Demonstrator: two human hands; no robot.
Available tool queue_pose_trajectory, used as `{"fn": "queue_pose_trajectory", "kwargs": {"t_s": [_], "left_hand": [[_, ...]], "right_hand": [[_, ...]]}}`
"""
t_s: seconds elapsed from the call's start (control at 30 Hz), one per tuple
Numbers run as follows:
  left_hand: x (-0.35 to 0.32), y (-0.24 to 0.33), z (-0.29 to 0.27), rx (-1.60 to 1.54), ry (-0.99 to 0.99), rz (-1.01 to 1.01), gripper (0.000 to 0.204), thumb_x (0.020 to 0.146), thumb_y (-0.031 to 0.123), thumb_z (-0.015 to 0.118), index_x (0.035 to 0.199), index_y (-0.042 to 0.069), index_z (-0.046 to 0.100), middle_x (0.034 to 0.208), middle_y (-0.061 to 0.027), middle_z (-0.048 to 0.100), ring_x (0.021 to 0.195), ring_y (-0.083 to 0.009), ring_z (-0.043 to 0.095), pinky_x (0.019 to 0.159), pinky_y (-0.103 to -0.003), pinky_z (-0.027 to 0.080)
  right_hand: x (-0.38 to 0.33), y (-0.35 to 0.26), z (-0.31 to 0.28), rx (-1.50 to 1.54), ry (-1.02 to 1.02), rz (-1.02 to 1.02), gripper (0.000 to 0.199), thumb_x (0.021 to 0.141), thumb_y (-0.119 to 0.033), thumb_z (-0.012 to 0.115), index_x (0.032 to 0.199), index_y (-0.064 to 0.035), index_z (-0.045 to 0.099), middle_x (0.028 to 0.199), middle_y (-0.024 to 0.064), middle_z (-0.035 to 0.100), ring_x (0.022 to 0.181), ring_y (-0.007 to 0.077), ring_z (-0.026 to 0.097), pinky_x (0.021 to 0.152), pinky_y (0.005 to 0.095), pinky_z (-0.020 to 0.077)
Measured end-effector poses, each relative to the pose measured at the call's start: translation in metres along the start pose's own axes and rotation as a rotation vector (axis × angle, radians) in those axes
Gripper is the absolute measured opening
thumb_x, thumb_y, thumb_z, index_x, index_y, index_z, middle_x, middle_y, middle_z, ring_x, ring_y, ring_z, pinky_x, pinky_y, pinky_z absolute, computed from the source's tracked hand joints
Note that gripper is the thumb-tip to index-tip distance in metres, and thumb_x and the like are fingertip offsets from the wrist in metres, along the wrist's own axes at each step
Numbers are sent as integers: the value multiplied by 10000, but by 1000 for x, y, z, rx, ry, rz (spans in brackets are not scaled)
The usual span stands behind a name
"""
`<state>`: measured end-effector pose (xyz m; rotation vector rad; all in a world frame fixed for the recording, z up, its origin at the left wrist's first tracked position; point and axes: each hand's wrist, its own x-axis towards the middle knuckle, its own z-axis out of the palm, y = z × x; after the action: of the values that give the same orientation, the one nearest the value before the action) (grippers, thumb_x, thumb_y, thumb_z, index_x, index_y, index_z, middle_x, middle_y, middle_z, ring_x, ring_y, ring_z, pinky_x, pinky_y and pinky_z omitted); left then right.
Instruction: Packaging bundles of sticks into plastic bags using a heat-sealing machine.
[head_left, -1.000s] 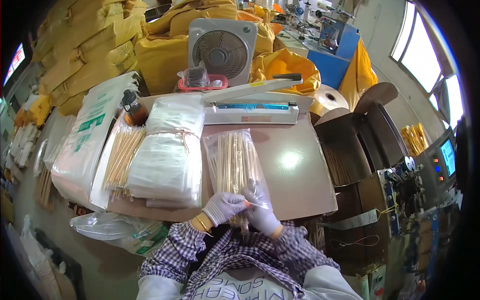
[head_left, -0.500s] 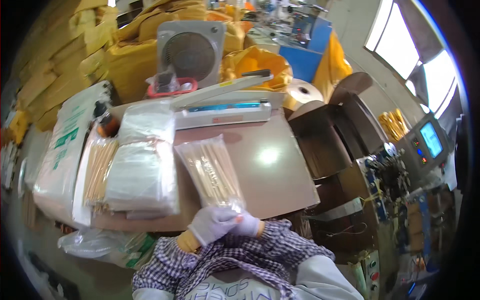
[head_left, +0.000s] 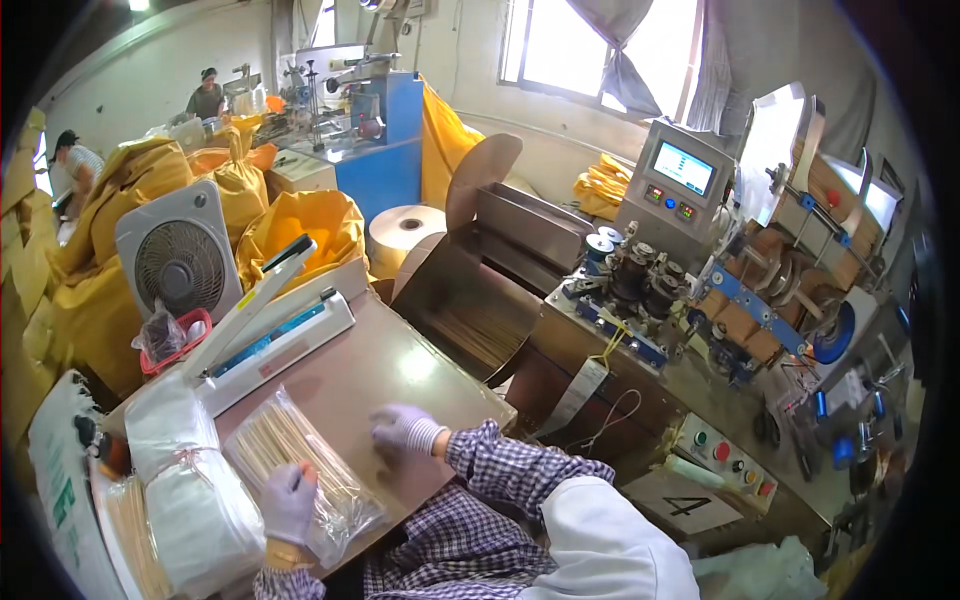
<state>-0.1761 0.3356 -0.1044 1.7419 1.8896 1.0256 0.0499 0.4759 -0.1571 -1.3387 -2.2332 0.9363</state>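
Right hand (head_left: pixel 405 428) has come off the stick bag (head_left: pixel 310 438); left hand (head_left: pixel 289 505) remains

Cannot see the strip of the bag of sticks (head_left: pixel 285 430) under the left hand (head_left: pixel 288 508), nor tell pinching from resting. Just below it, lose the left sleeve (head_left: pixel 288 583) to the lower edge; to its left, the white sack (head_left: pixel 70 470) to the dark rim. Well beyond it, rightward, cannot read the screen (head_left: pixel 684 168).
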Motion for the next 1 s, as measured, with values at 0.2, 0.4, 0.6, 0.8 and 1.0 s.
{"fn": "queue_pose_trajectory", "kwargs": {"t_s": [0.2,0.4,0.6,0.8,1.0], "left_hand": [[35,-50,76,590,128,188,398,706,358,643,1012,104,650,1224,-104,493,1179,-298,392,1013,-457,274],[32,-46,79,445,111,136,401,669,337,665,984,89,659,1214,-108,499,1209,-320,355,1027,-482,231],[35,-48,84,452,150,128,375,670,301,671,978,87,660,1216,-122,509,1208,-321,373,1024,-478,243],[36,-47,85,447,147,119,376,671,306,678,980,92,658,1215,-120,511,1208,-315,384,1037,-472,230],[35,-48,85,454,159,120,381,665,313,685,975,92,659,1209,-115,515,1205,-312,388,1038,-470,231]], "right_hand": [[39,64,-27,-605,455,208,619,773,-453,554,1263,-92,440,1365,133,364,1273,302,300,1029,502,197],[39,81,-29,-583,471,77,476,775,-402,534,1107,-61,532,1186,128,491,1141,286,413,982,490,245],[43,91,-30,-593,551,30,352,763,-359,553,949,-61,561,1019,107,521,1009,276,471,830,412,390],[44,89,-32,-582,473,92,379,777,-372,550,983,-55,567,1084,98,515,1059,264,456,868,407,377],[45,93,-28,-600,557,37,357,762,-368,558,956,-68,564,1021,104,519,1006,272,477,824,410,401]]}}
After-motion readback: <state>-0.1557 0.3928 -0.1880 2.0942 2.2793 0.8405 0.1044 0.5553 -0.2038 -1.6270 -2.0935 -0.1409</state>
